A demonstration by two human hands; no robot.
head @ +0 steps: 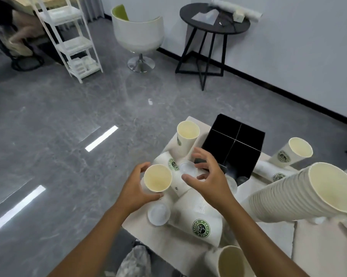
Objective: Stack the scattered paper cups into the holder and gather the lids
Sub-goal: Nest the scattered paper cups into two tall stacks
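My left hand (135, 191) grips an upright white paper cup (158, 177) with a cream inside, at the table's left edge. My right hand (209, 177) hovers spread just right of it, fingers curved and holding nothing, above a clear plastic lid (188, 169). A second lid (158, 214) lies flat below the held cup. More logo cups lie on their sides (201, 222) or stand upright (186, 136). A tall stack of nested cups (300, 193) leans at the right. The black four-compartment holder (233, 144) stands behind my right hand.
The low white table (272, 239) has its left edge beside grey floor. Another cup (292, 151) sits far right, one (228, 261) at the near edge. A white chair (138, 35), a black round side table (214, 19) and a white shelf rack (68, 39) stand farther back.
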